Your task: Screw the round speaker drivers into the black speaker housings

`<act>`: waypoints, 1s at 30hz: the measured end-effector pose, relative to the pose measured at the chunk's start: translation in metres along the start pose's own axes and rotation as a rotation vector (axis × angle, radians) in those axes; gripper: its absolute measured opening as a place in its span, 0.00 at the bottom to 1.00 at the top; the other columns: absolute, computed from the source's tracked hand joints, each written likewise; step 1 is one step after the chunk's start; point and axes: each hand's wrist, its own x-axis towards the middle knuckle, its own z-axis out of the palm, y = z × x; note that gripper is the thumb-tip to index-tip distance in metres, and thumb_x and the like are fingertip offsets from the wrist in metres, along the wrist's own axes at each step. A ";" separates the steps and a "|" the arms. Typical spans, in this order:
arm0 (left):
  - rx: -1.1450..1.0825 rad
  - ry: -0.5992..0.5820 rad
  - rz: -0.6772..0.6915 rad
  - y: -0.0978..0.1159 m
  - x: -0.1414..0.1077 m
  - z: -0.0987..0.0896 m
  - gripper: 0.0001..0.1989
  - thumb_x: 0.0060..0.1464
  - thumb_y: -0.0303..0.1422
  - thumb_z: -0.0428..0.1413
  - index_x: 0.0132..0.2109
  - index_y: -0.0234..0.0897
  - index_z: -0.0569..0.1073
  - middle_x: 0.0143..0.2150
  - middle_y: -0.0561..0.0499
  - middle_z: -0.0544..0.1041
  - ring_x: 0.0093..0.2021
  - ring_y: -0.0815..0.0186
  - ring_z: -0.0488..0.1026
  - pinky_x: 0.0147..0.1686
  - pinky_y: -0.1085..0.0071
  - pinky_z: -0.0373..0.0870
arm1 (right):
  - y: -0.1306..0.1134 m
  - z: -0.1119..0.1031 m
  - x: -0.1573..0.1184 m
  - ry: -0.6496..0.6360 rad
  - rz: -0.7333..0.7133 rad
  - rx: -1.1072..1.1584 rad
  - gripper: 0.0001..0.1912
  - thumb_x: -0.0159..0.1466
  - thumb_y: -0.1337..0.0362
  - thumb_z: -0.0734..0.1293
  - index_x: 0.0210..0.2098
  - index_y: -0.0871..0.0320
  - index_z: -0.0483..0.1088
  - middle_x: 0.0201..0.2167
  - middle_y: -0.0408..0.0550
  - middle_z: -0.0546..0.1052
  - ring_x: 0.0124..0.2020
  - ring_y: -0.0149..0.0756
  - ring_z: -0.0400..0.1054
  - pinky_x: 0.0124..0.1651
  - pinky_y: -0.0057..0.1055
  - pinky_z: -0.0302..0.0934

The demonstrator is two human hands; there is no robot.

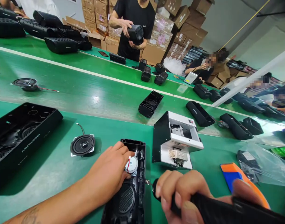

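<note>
My left hand presses a small round speaker driver with a red wire into an open black speaker shell lying on the green table. My right hand grips a black electric screwdriver; its bit touches the shell's right edge beside the driver. A loose speaker driver with wires lies to the left of the shell.
A white and black screw feeder box stands just beyond my right hand. A large black speaker housing lies at the left. A conveyor belt carries more shells and a driver. Other people work opposite, among cardboard boxes.
</note>
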 end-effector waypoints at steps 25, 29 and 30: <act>0.034 -0.131 -0.047 0.016 0.003 -0.015 0.23 0.60 0.20 0.63 0.62 0.33 0.82 0.56 0.41 0.83 0.61 0.44 0.73 0.62 0.46 0.75 | 0.037 0.025 -0.014 0.086 -0.007 0.126 0.26 0.81 0.65 0.69 0.71 0.42 0.57 0.31 0.35 0.70 0.23 0.34 0.66 0.28 0.34 0.62; 0.033 -0.144 -0.050 0.016 0.003 -0.015 0.23 0.59 0.19 0.64 0.61 0.33 0.82 0.56 0.41 0.83 0.62 0.45 0.73 0.63 0.47 0.75 | 0.037 0.024 -0.008 0.002 -0.031 0.156 0.23 0.80 0.67 0.69 0.69 0.41 0.62 0.31 0.35 0.68 0.22 0.33 0.65 0.26 0.33 0.61; 0.034 -0.142 -0.053 0.017 0.003 -0.015 0.23 0.59 0.19 0.64 0.60 0.33 0.82 0.56 0.41 0.83 0.62 0.45 0.73 0.63 0.47 0.75 | 0.038 0.024 -0.008 -0.008 -0.020 0.167 0.23 0.80 0.67 0.69 0.68 0.41 0.62 0.31 0.35 0.68 0.22 0.33 0.65 0.26 0.33 0.61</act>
